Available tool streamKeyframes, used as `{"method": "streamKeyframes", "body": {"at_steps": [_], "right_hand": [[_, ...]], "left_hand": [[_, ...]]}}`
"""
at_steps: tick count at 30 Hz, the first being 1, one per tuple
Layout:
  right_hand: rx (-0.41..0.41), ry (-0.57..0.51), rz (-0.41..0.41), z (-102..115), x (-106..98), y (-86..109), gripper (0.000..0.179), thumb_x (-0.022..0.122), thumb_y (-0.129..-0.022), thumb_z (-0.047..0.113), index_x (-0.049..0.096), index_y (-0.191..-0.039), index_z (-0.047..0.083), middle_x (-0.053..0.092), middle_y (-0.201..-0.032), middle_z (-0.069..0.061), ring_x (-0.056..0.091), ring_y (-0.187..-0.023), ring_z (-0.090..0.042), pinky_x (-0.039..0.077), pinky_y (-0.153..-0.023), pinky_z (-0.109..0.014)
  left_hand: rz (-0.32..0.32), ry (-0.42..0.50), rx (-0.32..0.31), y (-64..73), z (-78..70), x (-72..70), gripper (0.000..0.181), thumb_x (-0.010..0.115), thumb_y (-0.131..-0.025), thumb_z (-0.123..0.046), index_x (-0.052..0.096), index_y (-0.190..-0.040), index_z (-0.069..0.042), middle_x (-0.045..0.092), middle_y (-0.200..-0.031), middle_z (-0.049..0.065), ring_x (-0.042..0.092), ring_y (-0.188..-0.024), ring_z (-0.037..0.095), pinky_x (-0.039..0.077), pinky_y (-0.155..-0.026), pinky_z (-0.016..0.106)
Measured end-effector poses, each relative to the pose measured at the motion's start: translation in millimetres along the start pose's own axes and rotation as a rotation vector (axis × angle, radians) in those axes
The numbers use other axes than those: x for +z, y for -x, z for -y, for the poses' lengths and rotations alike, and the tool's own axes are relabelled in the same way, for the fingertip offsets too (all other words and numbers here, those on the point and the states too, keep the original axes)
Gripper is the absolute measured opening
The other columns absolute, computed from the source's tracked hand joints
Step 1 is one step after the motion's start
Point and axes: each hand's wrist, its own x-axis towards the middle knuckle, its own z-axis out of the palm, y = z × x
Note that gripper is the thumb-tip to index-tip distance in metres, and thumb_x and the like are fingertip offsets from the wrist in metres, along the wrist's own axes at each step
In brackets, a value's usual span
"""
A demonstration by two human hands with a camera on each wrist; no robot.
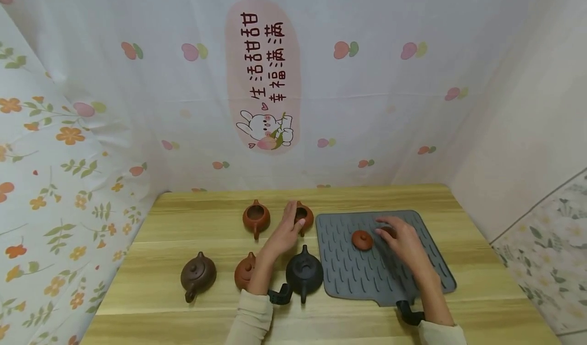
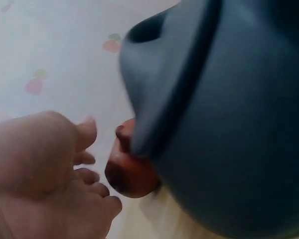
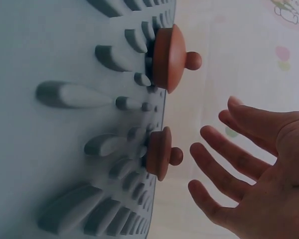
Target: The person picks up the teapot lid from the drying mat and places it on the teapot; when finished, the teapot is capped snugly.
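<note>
In the head view my left hand (image 1: 283, 237) is beside a lidless reddish-brown teapot (image 1: 307, 221) at the back, hiding part of it. Seen from the left wrist, the hand's fingers curl loosely beside that teapot, with nothing between them. My right hand (image 1: 403, 238) hovers above a grey ridged mat (image 1: 341, 279), fingers spread and holding nothing. Two reddish-brown lids with round knobs lie on the mat: a larger lid (image 3: 170, 59) and a smaller lid (image 3: 153, 153). The smaller one is nearer the right hand, which partly covers it in the head view.
Another lidless reddish-brown teapot (image 1: 262, 220) stands at the back. Nearer are a dark blue-grey teapot (image 1: 312, 281), a lidded reddish teapot (image 1: 240, 276) partly behind the left forearm, and a lidded dark brown teapot (image 1: 202, 273) at left. A printed curtain (image 1: 390, 131) hangs behind the table.
</note>
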Motion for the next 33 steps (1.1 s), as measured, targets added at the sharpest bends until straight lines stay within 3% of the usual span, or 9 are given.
{"method": "streamKeyframes", "body": {"at_steps": [6,11,14,21,33], "right_hand": [[0.03,0.052,0.009,-5,3,-2.8,0.031,0.079,-0.099,0.0,0.073,-0.127,-0.01,0.07,-0.124,-0.033,0.07,-0.114,-0.053,0.057,-0.096,-0.069],[0.035,0.126,0.028,-10,6,-1.9,0.025,0.083,-0.094,0.002,0.076,-0.116,-0.01,0.071,-0.111,-0.029,0.063,-0.11,-0.051,0.049,-0.098,-0.068],[0.068,0.138,0.033,-13,6,-0.8,0.023,0.083,-0.095,0.002,0.076,-0.114,-0.01,0.069,-0.11,-0.029,0.06,-0.111,-0.052,0.047,-0.098,-0.069],[0.157,0.105,0.041,-17,1,-2.8,0.02,0.077,-0.098,-0.005,0.073,-0.116,-0.012,0.065,-0.115,-0.031,0.064,-0.109,-0.05,0.055,-0.093,-0.067],[0.134,0.11,0.044,-32,5,-8.3,0.011,0.074,-0.096,-0.011,0.073,-0.107,-0.014,0.071,-0.1,-0.027,0.07,-0.095,-0.044,0.058,-0.085,-0.063]], "left_hand": [[-0.056,0.052,-0.022,-1.9,8.7,7.0,0.064,0.039,-0.121,-0.014,0.009,-0.172,0.011,-0.004,-0.18,0.035,-0.002,-0.168,0.052,0.014,-0.134,0.07],[-0.132,0.087,-0.06,-0.2,15.6,14.8,0.063,0.041,-0.119,-0.004,0.013,-0.174,0.006,-0.002,-0.182,0.03,0.003,-0.169,0.05,0.019,-0.134,0.068],[-0.163,0.078,-0.044,1.5,20.0,18.8,0.065,0.044,-0.116,0.001,0.014,-0.174,0.006,0.002,-0.181,0.032,0.008,-0.168,0.052,0.023,-0.132,0.07],[-0.192,0.073,-0.044,0.8,22.9,21.2,0.065,0.046,-0.116,0.001,0.018,-0.174,0.004,0.009,-0.181,0.03,0.016,-0.167,0.051,0.027,-0.131,0.068],[-0.235,0.068,-0.025,-0.2,26.5,24.5,0.063,0.048,-0.114,0.006,0.023,-0.172,0.006,0.016,-0.179,0.032,0.016,-0.167,0.051,0.032,-0.129,0.068]]}}
